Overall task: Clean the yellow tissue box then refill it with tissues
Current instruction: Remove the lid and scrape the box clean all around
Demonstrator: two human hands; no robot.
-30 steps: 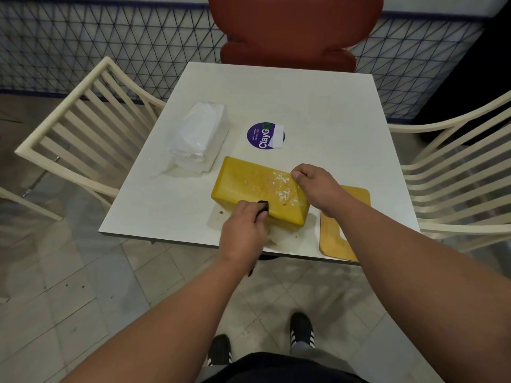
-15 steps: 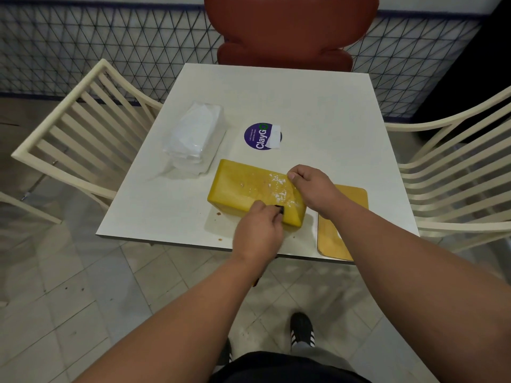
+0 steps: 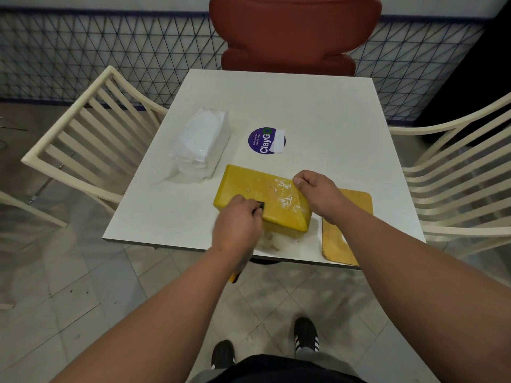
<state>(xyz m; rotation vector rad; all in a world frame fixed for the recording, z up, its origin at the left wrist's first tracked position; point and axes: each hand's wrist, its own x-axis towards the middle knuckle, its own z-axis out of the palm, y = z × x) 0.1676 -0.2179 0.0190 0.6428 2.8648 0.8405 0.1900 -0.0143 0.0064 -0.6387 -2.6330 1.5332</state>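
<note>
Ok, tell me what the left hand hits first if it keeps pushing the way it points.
Likely the white residue on the yellow tissue box: the left hand holds a dark-tipped tool on the box, aimed up and right. Beyond that sits the right hand. Depth is uncertain.

Both hands point(image 3: 237, 225) point(image 3: 318, 194) curled, gripping.

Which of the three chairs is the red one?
The red chair at the far side of the table, straight across from the person. The two side chairs, left and right, are cream with slatted backs.
</note>
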